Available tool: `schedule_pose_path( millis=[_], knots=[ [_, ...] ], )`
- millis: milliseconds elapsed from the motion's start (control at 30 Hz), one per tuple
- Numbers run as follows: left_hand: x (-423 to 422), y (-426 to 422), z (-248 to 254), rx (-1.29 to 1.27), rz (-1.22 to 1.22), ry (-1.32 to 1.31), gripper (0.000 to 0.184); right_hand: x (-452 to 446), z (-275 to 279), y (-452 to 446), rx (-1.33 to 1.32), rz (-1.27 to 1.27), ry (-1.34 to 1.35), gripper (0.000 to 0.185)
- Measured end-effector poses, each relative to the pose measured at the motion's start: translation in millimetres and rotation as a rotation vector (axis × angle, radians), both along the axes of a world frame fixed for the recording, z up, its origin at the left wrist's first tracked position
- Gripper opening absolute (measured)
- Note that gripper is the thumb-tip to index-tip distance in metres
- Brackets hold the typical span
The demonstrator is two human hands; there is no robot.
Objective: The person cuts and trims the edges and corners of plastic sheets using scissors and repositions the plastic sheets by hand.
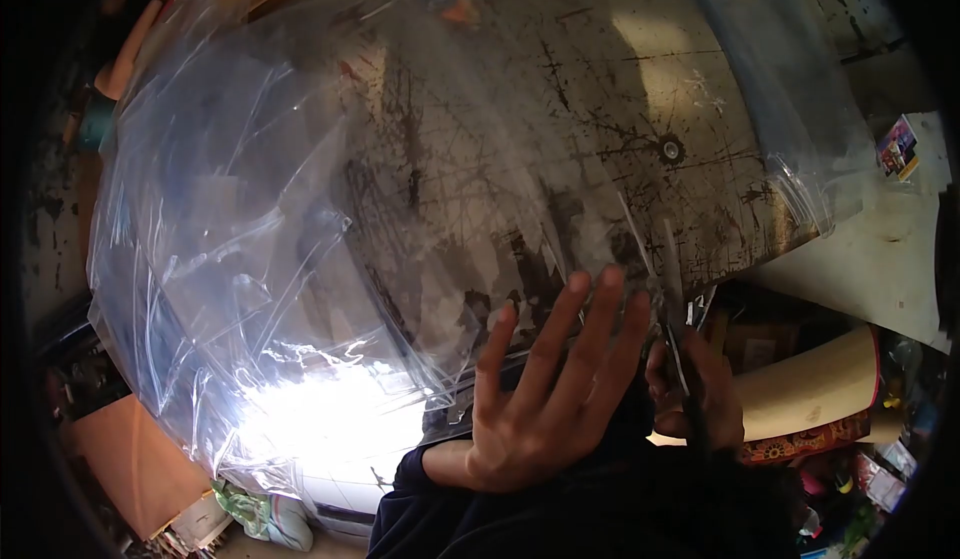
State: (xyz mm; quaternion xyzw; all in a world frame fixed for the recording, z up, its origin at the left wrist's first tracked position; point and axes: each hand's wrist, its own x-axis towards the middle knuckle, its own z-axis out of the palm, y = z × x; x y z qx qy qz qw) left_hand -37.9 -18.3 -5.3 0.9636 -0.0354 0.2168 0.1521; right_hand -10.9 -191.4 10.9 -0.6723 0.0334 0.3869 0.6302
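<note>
A clear plastic sheet [230,229], creased and shiny on the left, spreads over a scratched, stained work table [640,89]. My left hand [550,399] lies near the table's front edge with fingers spread, pressing flat on the thin plastic there. Just to its right, my right hand [712,389] is closed around a pair of scissors [673,269]. The two long blades point away from me and stand apart, close to the plastic's right side. My right fingers partly cover the scissors' handles.
Another clear plastic piece [790,89] hangs over the table's right side. Beyond it is a pale board [850,249] with a colourful card [898,149]. Rolled cream material [820,389] lies below right, an orange-brown box [135,464] below left. Another person's arm [130,54] shows at upper left.
</note>
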Motion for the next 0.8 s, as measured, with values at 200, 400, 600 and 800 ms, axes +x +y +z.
schedule_pose_path(
  millis=[200, 400, 600, 800],
  knots=[
    [-2.2, -1.3, -2.6, 0.021, 0.015, -0.011, 0.027, -0.6, -2.8, -1.8, -0.082, -0.018, -0.025, 0.069],
    [-3.0, -3.2, -2.8, 0.022, 0.029, 0.002, 0.028, 4.3, -4.4, -7.5, -0.084, 0.049, -0.042, 0.07],
    [-4.3, -3.6, -3.6, 0.03, 0.043, 0.0, 0.029, 4.4, -4.8, -3.5, -0.046, 0.022, -0.046, 0.073],
    [-3.0, -4.9, -1.9, 0.033, 0.049, 0.007, 0.031, 6.0, -5.9, -1.0, -0.013, 0.015, -0.014, 0.081]
  ],
)
